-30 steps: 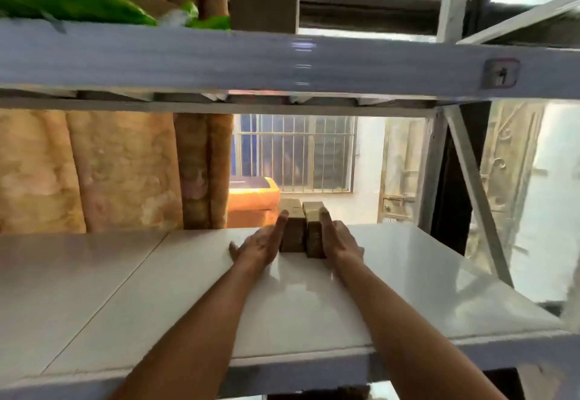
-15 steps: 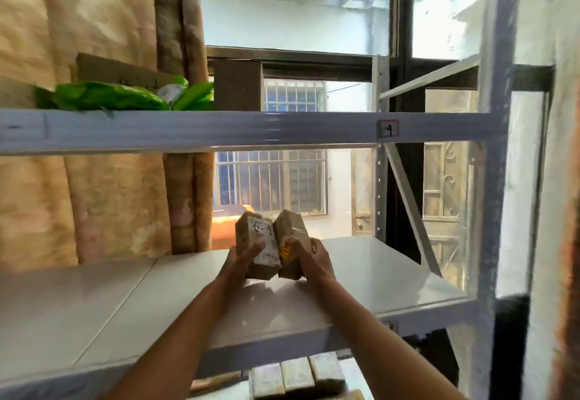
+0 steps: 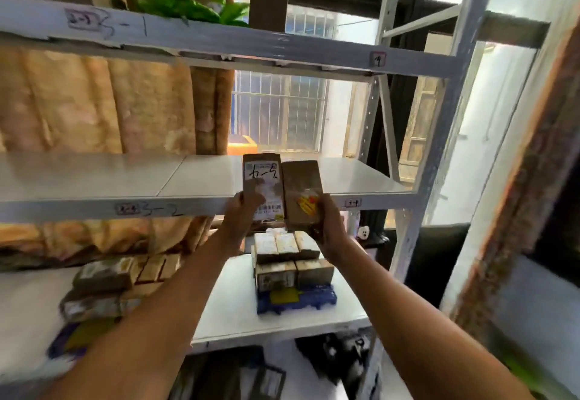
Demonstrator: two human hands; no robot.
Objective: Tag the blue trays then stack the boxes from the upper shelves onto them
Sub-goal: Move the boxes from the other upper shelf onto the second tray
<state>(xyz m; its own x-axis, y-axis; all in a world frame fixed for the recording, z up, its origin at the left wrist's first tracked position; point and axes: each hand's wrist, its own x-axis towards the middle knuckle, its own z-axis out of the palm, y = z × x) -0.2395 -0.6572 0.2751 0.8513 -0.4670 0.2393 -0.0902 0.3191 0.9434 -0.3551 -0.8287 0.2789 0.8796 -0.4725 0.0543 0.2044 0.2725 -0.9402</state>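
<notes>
Head view: carrying two boxes off the upper shelf toward the blue tray stack.
Left hand [image 3: 240, 214] grip wraps the labelled box [image 3: 263, 189]; right hand [image 3: 328, 227] grip holds the plain cardboard box [image 3: 303, 194], yellow sticker. Both sit in front of the shelf edge [image 3: 188, 206]. Next, probably: lower onto the stacked boxes [image 3: 288, 258] on the ribbed blue tray [image 3: 317, 299], square and flat.

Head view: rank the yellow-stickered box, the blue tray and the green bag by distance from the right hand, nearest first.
1. Yellow-stickered box: gripped in the right hand itself.
2. Blue tray: on the lower shelf, beneath the stacked boxes, below the hand.
3. Green bag: on the top shelf, far up and left.
</notes>
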